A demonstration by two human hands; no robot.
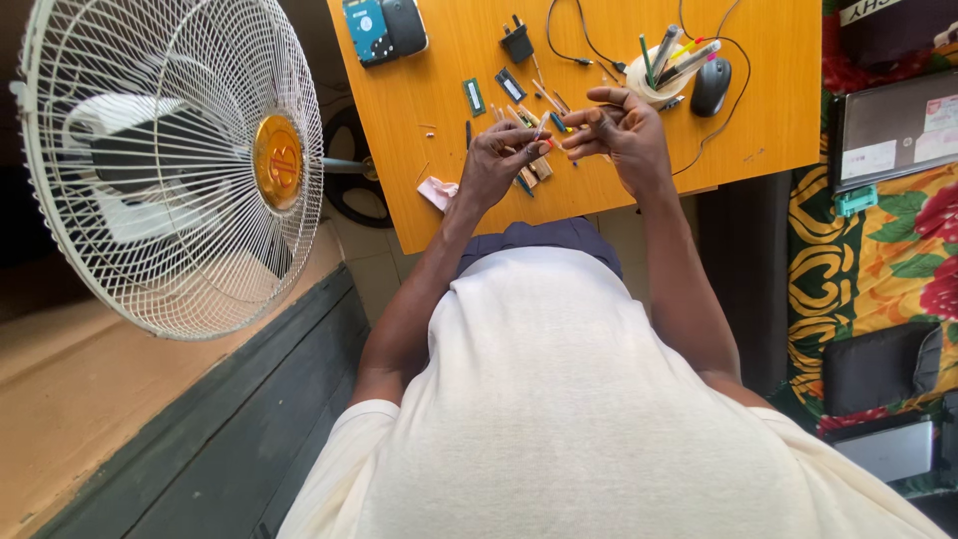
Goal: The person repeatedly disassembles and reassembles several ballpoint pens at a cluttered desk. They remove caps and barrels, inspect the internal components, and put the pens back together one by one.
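Note:
Over the orange table (459, 60), both my hands meet above a scatter of small parts. My left hand (499, 160) pinches a thin, pale stick-like piece (540, 129) between its fingertips. My right hand (621, 135) is beside it, fingers curled, its fingertips touching the same small piece; a bit of orange shows by them. Several small green memory boards and little tools (511, 86) lie on the table just beyond my fingers. What exactly the right hand grips is too small to tell.
A white standing fan (170, 160) rises at the left. On the table are a blue hard drive (367, 25), a black plug adapter (517, 42), a cup of pens (661, 70), a black mouse (711, 86) and a pink scrap (437, 191). Laptops (893, 130) lie on the flowered cloth at right.

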